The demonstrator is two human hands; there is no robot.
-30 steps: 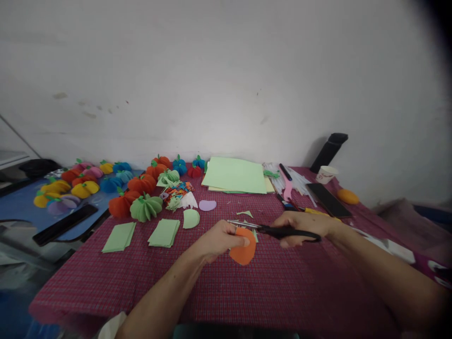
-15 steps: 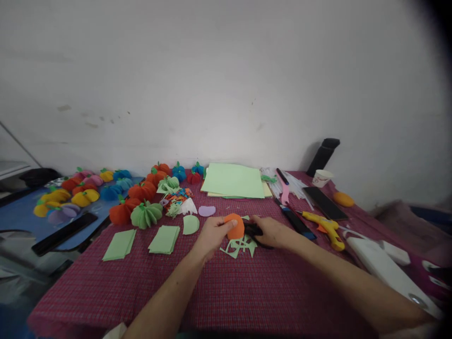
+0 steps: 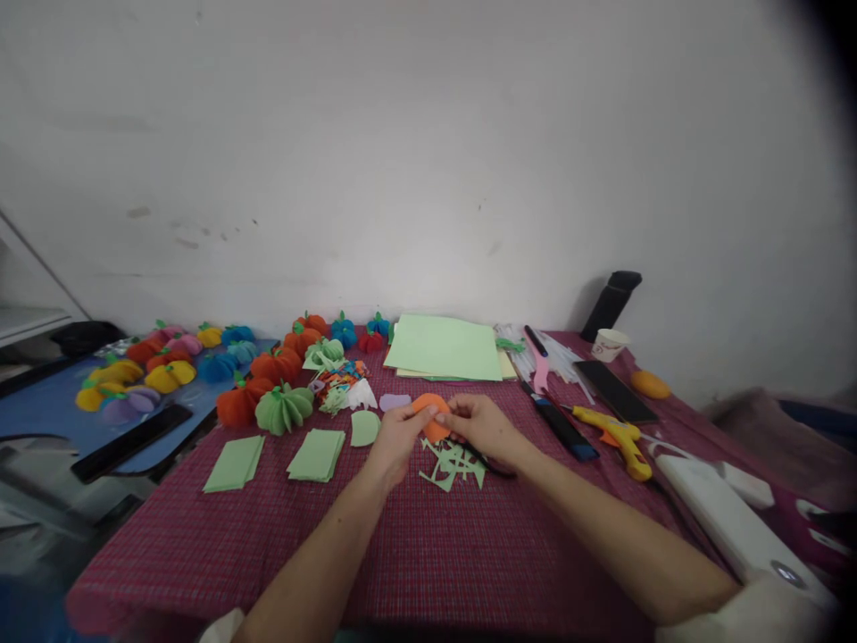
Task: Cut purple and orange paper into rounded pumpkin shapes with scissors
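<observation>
Orange paper [image 3: 436, 432]: a rounded piece, held up over the middle of the tabletop [image 3: 428, 554], near the green scraps [image 3: 448, 469];
Left hand [image 3: 395, 438]: pinching the paper's left side, thumb on top;
Right hand [image 3: 486, 427]: fingers closed at its right edge;
Scissors [image 3: 499, 470]: no longer gripped as a second ago; now lying partly hidden under the right hand; cutting seems paused, leaving both hands for the paper;
Nearby: lilac piece [image 3: 395, 401] just beyond the left hand; glue gun [image 3: 616, 433] well to the right
</observation>
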